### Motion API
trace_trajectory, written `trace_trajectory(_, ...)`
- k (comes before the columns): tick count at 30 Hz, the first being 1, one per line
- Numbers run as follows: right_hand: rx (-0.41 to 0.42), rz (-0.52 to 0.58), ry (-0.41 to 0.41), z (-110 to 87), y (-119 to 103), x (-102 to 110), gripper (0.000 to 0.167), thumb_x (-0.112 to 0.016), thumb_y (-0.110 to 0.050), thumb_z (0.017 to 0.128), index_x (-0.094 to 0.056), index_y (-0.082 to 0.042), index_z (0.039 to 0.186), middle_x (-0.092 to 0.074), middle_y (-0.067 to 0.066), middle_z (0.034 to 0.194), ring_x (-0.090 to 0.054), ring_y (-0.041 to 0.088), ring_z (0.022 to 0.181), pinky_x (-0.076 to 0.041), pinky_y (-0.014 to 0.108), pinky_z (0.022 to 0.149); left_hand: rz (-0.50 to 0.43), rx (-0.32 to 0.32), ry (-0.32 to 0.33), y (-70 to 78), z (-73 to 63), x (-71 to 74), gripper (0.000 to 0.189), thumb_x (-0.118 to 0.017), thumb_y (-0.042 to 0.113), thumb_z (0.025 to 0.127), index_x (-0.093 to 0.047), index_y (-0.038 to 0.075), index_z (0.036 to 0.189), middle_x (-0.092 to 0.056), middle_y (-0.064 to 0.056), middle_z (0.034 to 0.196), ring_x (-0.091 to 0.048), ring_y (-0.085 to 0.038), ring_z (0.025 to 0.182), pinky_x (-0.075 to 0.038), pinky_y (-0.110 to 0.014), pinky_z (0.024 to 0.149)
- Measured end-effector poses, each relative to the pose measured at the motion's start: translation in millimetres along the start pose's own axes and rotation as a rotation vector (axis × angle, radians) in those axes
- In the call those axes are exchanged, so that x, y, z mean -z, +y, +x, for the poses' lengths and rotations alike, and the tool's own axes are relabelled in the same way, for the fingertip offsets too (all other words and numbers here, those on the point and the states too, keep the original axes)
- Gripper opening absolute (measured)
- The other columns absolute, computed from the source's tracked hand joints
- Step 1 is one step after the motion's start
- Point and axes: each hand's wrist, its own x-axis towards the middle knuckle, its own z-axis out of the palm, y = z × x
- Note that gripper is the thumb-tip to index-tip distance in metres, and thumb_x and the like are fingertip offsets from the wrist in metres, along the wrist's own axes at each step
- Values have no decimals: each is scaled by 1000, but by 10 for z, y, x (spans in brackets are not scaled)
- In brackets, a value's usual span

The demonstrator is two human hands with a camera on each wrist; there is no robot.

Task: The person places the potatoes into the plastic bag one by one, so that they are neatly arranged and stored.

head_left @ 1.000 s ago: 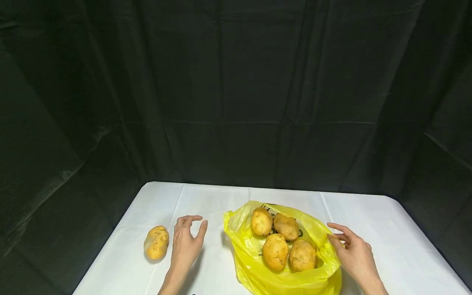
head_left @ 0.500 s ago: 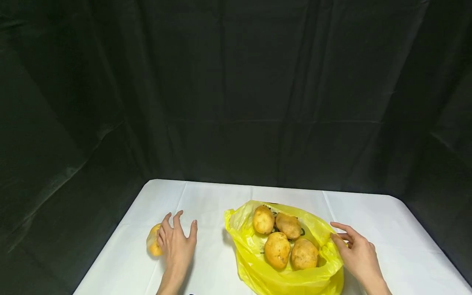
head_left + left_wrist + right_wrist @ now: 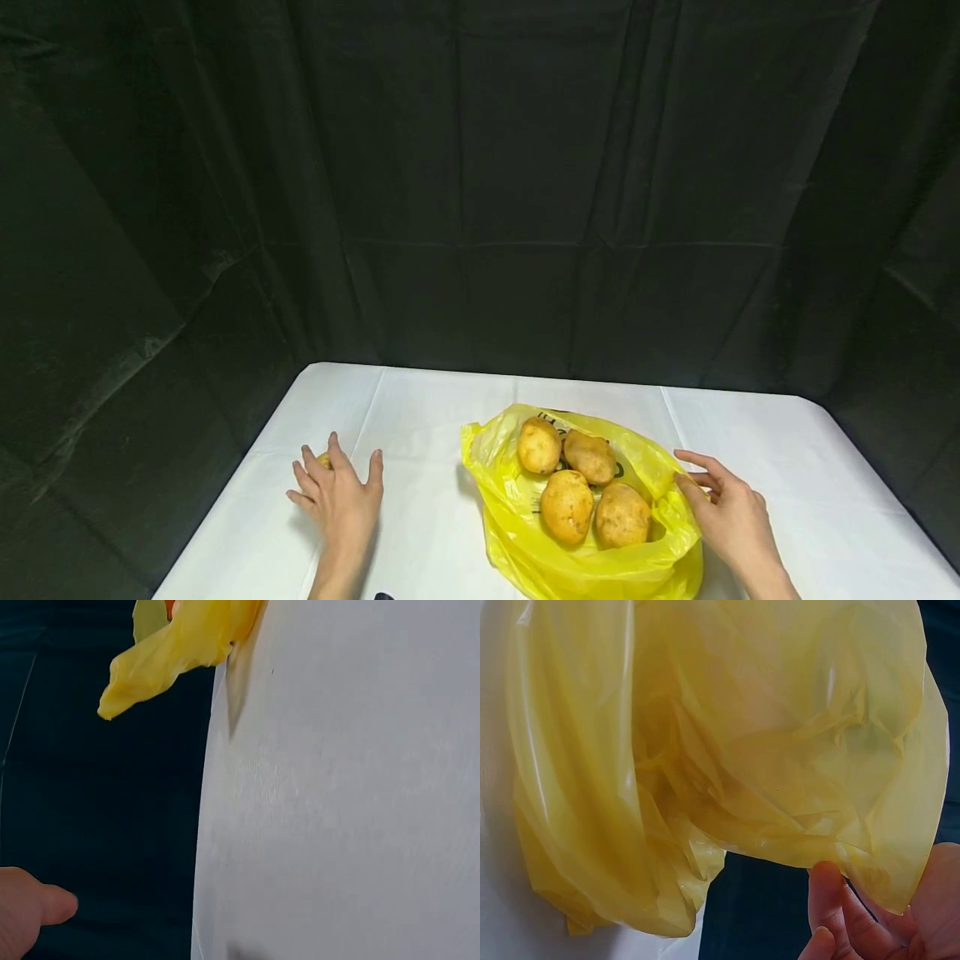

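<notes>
A yellow plastic bag (image 3: pixel 512 533) sits with its mouth spread wide, and several potatoes (image 3: pixel 566 507) lie inside it. At its right rim my right hand (image 3: pixel 727 517) pinches the plastic between thumb and fingers; the right wrist view shows the bag's edge (image 3: pixel 885 885) between them. Out to the left, my left hand (image 3: pixel 341 500) is spread over a lone potato (image 3: pixel 324 459), of which only a small yellow patch shows past the fingers. In the left wrist view just the thumb side of the left hand (image 3: pixel 30 907) appears.
A white cloth (image 3: pixel 435 550) covers the table. Dark curtains (image 3: pixel 480 208) hang behind it and on both sides. A small dark object (image 3: pixel 383 596) pokes in at the bottom edge of the head view.
My left hand has moved left, from beside the lone potato to over it, and its fingers have spread. The right hand keeps its hold on the bag's rim.
</notes>
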Motion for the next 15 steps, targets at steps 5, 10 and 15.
trace_trajectory(5,12,-7,14,-6,-18,10,33,-62,-14,96,-60,-4,128,-70,21,102,-63,21,77,-46,31,63,-46,79,-48,-57,54,32,65,-52,32,100,-32,-13,143,-18,-47,143,-14,-62,133,-8,-78,99)
trace_trajectory(10,5,-5,12,-5,-34,15,34,-62,-14,96,-60,-4,128,-70,22,103,-66,32,86,-50,40,70,-129,163,-129,-108,82,68,56,-30,22,104,-22,-15,146,-10,-47,145,-10,-60,135,-10,-72,104)
trace_trajectory(15,-36,9,-27,-5,-37,11,36,-60,-17,98,-57,-3,131,-68,24,107,-64,40,97,-50,52,80,-196,198,-135,-155,81,70,54,-28,11,100,-21,-14,147,-12,-47,145,-13,-59,134,-14,-66,107)
